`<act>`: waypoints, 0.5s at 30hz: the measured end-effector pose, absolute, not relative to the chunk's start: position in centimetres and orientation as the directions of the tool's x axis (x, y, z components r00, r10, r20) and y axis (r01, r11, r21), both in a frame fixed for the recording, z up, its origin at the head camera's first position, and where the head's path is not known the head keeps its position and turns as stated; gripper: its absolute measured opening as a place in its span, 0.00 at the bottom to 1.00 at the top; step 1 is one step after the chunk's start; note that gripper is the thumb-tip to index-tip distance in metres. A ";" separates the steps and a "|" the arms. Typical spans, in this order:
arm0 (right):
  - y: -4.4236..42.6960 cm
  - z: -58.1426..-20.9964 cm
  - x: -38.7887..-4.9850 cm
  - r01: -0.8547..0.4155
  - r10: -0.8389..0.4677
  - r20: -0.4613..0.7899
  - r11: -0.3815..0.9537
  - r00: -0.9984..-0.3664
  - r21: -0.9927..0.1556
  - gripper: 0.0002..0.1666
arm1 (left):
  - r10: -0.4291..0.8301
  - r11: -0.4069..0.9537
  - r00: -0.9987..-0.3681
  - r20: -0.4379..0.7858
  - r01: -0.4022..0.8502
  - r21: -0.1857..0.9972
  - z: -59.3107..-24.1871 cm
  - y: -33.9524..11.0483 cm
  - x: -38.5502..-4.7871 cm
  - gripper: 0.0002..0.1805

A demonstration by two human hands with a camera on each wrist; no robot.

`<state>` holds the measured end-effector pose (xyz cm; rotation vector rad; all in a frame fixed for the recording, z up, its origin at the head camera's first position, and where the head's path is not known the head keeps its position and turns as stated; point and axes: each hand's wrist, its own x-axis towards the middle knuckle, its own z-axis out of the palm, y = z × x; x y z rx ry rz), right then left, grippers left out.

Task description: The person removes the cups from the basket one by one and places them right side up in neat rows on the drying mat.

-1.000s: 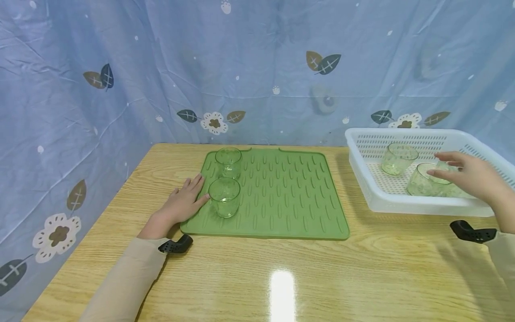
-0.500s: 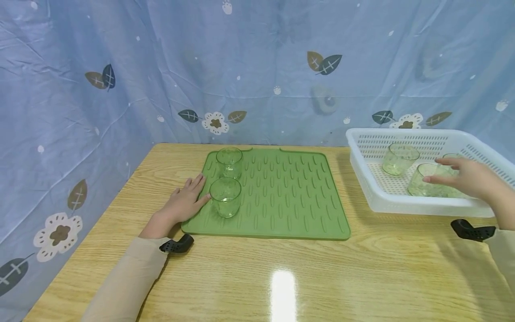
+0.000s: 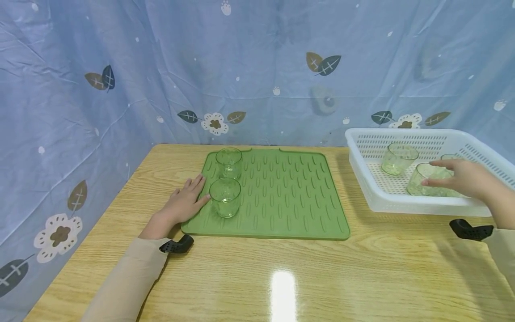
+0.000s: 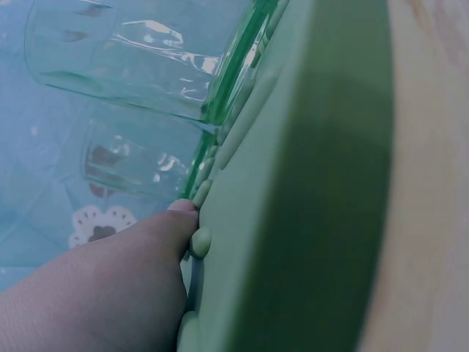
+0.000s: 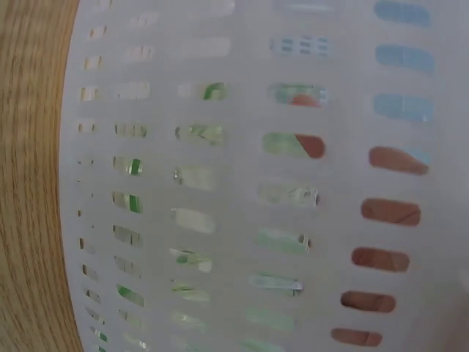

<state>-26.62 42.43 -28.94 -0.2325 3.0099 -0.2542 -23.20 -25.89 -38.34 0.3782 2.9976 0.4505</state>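
Note:
My left hand (image 3: pixel 183 203) lies flat over the left edge of a green drying mat (image 3: pixel 289 197), fingers straight. Its thumb points at the front drinking glass (image 3: pixel 225 201); whether they touch I cannot tell. Behind that one stands a second clear glass (image 3: pixel 229 163), also upright on the mat. Over a white plastic basket (image 3: pixel 402 200), my right hand (image 3: pixel 468 179) reaches in with thumb and fingers spread beside a greenish glass (image 3: pixel 418 180). The right wrist view shows only parts of the fingers (image 5: pixel 392 213) through the basket's slots, so contact with a glass is unclear.
Another glass (image 3: pixel 398 158) leans in the basket's back left, and part of one more (image 3: pixel 450 157) shows behind the right hand. The wooden table (image 3: pixel 225 277) runs in front of the mat. A blue patterned curtain (image 3: pixel 257 67) hangs behind.
My right hand has shifted slightly left and lower into the basket, thumb and fingers still apart. The left hand and the two glasses on the mat have stayed in place.

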 end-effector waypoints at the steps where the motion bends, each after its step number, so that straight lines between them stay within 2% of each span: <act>1: 42.3 -28.9 -26.6 -0.145 -0.164 -0.100 0.974 -0.981 -0.176 0.57 | 0.257 0.926 -0.965 -0.047 0.232 0.297 -38.3 -25.9 -23.2 0.40; 9: 41.0 -28.4 -26.5 -0.186 -0.201 -0.075 0.968 -0.977 -0.169 0.54 | 0.254 0.926 -0.966 -0.047 0.229 0.301 -38.3 -25.8 -23.2 0.40; 15: 40.6 -28.3 -27.0 -0.185 -0.205 -0.089 0.962 -0.975 -0.200 0.58 | 0.252 0.926 -0.966 -0.052 0.225 0.304 -38.2 -25.8 -23.1 0.40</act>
